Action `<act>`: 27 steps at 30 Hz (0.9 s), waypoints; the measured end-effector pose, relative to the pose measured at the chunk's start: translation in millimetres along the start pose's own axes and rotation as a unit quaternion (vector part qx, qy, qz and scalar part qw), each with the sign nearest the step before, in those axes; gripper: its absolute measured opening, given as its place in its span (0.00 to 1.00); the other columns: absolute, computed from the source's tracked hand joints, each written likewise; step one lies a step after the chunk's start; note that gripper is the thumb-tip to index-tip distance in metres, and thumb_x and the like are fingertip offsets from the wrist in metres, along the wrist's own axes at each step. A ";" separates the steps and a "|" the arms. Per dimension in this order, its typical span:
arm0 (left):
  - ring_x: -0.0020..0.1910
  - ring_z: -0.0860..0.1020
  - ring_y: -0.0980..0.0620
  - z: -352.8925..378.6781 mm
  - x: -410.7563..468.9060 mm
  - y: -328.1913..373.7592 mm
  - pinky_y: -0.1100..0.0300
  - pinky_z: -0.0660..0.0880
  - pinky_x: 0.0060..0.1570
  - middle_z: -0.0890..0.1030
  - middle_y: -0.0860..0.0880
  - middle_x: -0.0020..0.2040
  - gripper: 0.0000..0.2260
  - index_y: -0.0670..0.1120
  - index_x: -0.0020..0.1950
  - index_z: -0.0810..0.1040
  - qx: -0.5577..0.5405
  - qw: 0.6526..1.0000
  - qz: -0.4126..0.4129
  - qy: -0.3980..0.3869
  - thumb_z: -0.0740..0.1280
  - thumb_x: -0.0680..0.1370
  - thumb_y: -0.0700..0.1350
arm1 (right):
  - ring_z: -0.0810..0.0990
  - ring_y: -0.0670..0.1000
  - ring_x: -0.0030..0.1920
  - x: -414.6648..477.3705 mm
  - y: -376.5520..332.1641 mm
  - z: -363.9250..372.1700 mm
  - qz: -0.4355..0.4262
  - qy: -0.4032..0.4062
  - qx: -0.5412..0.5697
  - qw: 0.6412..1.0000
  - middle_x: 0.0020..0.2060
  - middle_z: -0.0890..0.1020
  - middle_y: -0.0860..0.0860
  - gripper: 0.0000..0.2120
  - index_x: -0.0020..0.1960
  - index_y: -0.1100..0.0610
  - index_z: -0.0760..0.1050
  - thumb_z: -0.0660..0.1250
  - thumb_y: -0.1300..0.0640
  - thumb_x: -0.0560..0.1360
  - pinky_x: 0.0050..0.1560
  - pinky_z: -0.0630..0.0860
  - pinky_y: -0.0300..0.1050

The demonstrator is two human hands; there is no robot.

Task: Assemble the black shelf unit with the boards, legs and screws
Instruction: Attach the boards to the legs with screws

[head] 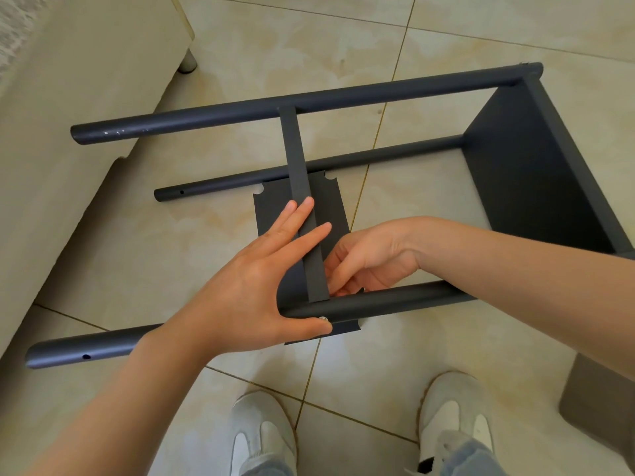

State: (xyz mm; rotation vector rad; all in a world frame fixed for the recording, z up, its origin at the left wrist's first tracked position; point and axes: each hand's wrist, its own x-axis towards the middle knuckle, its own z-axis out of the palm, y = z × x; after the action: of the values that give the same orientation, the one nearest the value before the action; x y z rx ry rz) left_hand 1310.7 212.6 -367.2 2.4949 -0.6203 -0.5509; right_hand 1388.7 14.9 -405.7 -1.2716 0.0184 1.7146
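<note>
The black shelf unit lies on its side on the tiled floor. One board (pixel 522 173) is fixed at the right end to three round legs: a far leg (pixel 240 109), a lower leg (pixel 240 178) and a near leg (pixel 79 348). A middle board (pixel 297 156) stands on edge between the far and near legs. My left hand (pixel 254 280) lies flat against this board with straight fingers, and its thumb presses a silver screw (pixel 323 318) on the near leg. My right hand (pixel 367 259) reaches in behind the board, its fingers curled at the board's lower corner.
A loose black board (pixel 271 207) with notched corners lies flat on the floor under the unit. A beige sofa (pixel 68 97) with a round foot runs along the left. A grey box (pixel 601 403) stands at the lower right. My two white shoes (pixel 261 438) are at the bottom.
</note>
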 end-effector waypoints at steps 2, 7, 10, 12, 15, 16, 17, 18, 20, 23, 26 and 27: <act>0.77 0.35 0.68 0.3 0.0 0.1 0.68 0.46 0.69 0.36 0.70 0.78 0.48 0.62 0.81 0.51 0.001 1.000 0.000 -0.001 0.76 0.68 0.64 | 0.84 0.50 0.41 0.2 -0.6 -0.2 0.003 0.000 0.007 1.000 0.42 0.85 0.55 0.09 0.47 0.61 0.81 0.63 0.66 0.79 0.47 0.82 0.43; 0.77 0.36 0.68 0.1 -0.5 -0.1 0.68 0.47 0.70 0.37 0.70 0.78 0.48 0.62 0.80 0.52 -0.002 1.000 0.002 -0.001 0.76 0.68 0.63 | 0.84 0.50 0.40 2.6 0.1 2.6 0.021 0.005 -0.017 1.000 0.40 0.85 0.55 0.07 0.47 0.61 0.80 0.64 0.64 0.79 0.43 0.82 0.44; 0.77 0.35 0.68 0.0 -0.7 0.4 0.68 0.47 0.70 0.36 0.70 0.78 0.48 0.63 0.80 0.51 -0.003 1.000 0.001 -0.001 0.76 0.68 0.63 | 0.83 0.50 0.37 3.9 0.3 1.1 0.015 0.009 -0.019 1.000 0.37 0.84 0.55 0.09 0.44 0.61 0.81 0.63 0.66 0.79 0.41 0.82 0.43; 0.77 0.35 0.68 0.1 -0.4 0.8 0.68 0.47 0.69 0.36 0.70 0.78 0.48 0.63 0.80 0.51 -0.002 1.000 0.002 -0.002 0.76 0.67 0.64 | 0.82 0.50 0.38 3.9 -0.6 -0.4 0.008 0.002 -0.020 1.000 0.38 0.83 0.55 0.09 0.44 0.61 0.81 0.63 0.67 0.79 0.43 0.82 0.43; 0.77 0.35 0.68 -0.4 0.2 0.7 0.68 0.46 0.70 0.36 0.71 0.78 0.48 0.64 0.80 0.51 -0.001 1.000 0.000 -0.003 0.75 0.67 0.64 | 0.82 0.50 0.40 4.1 0.1 -1.7 0.005 -0.002 -0.020 1.000 0.40 0.83 0.55 0.08 0.46 0.61 0.81 0.63 0.66 0.79 0.44 0.82 0.43; 0.77 0.35 0.68 -0.5 0.2 0.5 0.67 0.46 0.70 0.36 0.71 0.78 0.48 0.64 0.80 0.51 -0.003 1.000 0.000 -0.003 0.75 0.67 0.64 | 0.82 0.49 0.40 4.4 0.8 -2.0 0.002 -0.003 -0.021 1.000 0.40 0.83 0.54 0.08 0.47 0.61 0.80 0.63 0.66 0.79 0.44 0.81 0.43; 0.77 0.35 0.68 -0.4 0.2 0.4 0.67 0.47 0.70 0.36 0.71 0.78 0.48 0.64 0.80 0.51 -0.004 1.000 0.000 -0.003 0.75 0.67 0.64 | 0.82 0.49 0.40 4.5 1.4 -2.2 0.000 -0.004 -0.026 1.000 0.39 0.83 0.53 0.08 0.47 0.60 0.80 0.63 0.66 0.80 0.44 0.81 0.42; 0.77 0.35 0.68 -0.3 0.0 0.3 0.66 0.47 0.70 0.36 0.70 0.78 0.48 0.64 0.80 0.51 -0.004 1.000 0.000 -0.003 0.75 0.67 0.64 | 0.82 0.49 0.40 4.6 1.5 -2.3 0.000 -0.004 -0.032 0.999 0.39 0.83 0.53 0.08 0.47 0.60 0.80 0.62 0.66 0.80 0.44 0.81 0.42; 0.77 0.35 0.68 -0.2 0.0 0.3 0.66 0.47 0.70 0.36 0.71 0.78 0.48 0.64 0.80 0.51 -0.003 1.000 0.000 -0.004 0.75 0.68 0.64 | 0.82 0.49 0.40 4.3 0.8 -2.6 0.003 -0.006 -0.043 0.999 0.40 0.83 0.53 0.08 0.47 0.60 0.80 0.62 0.66 0.80 0.44 0.81 0.43; 0.77 0.35 0.68 -0.4 0.1 0.3 0.67 0.47 0.70 0.36 0.71 0.78 0.48 0.64 0.80 0.51 -0.002 1.000 -0.002 -0.005 0.75 0.68 0.64 | 0.82 0.50 0.42 3.8 0.1 -2.9 0.014 -0.014 -0.041 0.999 0.42 0.83 0.54 0.09 0.47 0.59 0.81 0.63 0.65 0.80 0.45 0.81 0.45; 0.77 0.35 0.68 0.0 0.5 -0.1 0.67 0.46 0.70 0.36 0.70 0.78 0.48 0.63 0.80 0.51 0.000 1.000 0.001 -0.004 0.75 0.68 0.64 | 0.83 0.50 0.43 5.5 0.6 -0.5 0.022 -0.015 -0.039 0.999 0.42 0.85 0.53 0.12 0.42 0.56 0.83 0.64 0.61 0.80 0.50 0.79 0.48; 0.77 0.35 0.68 -0.1 0.3 -0.3 0.67 0.46 0.70 0.36 0.70 0.78 0.48 0.63 0.80 0.51 -0.001 1.000 0.001 -0.003 0.75 0.68 0.64 | 0.83 0.51 0.44 7.0 0.8 0.6 0.023 -0.010 -0.044 0.999 0.43 0.85 0.52 0.11 0.43 0.56 0.83 0.64 0.60 0.80 0.54 0.78 0.50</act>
State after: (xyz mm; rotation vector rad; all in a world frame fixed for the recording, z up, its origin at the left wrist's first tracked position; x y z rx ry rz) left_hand 1311.1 212.7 -367.4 2.4913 -0.6238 -0.5595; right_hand 1387.8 19.5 -411.0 -1.3269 -0.0405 1.7852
